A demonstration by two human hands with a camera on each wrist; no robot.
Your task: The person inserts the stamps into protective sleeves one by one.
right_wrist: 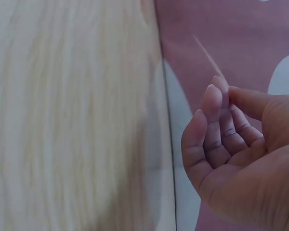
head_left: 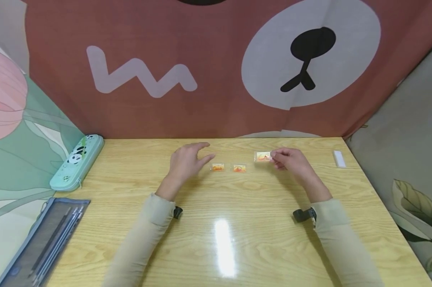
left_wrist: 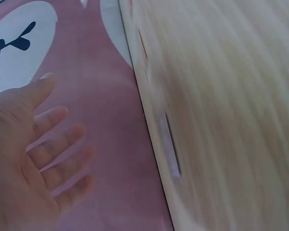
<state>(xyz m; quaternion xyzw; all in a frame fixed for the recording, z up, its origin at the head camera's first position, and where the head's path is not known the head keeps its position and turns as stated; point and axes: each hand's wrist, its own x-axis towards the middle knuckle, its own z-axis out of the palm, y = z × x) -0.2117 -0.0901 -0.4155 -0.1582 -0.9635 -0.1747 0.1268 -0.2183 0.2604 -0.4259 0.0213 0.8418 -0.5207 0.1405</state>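
Note:
My right hand [head_left: 289, 161] pinches a small clear sleeve with an orange-and-yellow printed picture [head_left: 263, 156] between thumb and forefinger, held above the table near its back edge. The right wrist view shows that sleeve [right_wrist: 208, 55] nearly edge-on, a thin line rising from the fingertips. Two similar sleeves lie flat side by side: a left sleeve [head_left: 217, 167] and a middle sleeve [head_left: 239, 168]. Just left of them hovers my left hand [head_left: 187, 161], its thumb close to the left sleeve. In the left wrist view that hand [left_wrist: 43, 149] has loosely bent, spread fingers and nothing in them.
A mint-green panda pencil case [head_left: 76, 163] lies at the back left. In front of it is a blue-edged mesh pouch [head_left: 51, 239] with several pens or pencils inside. A small white block [head_left: 339, 159] sits near the right edge. A bear-print curtain [head_left: 216, 107] hangs behind the table.

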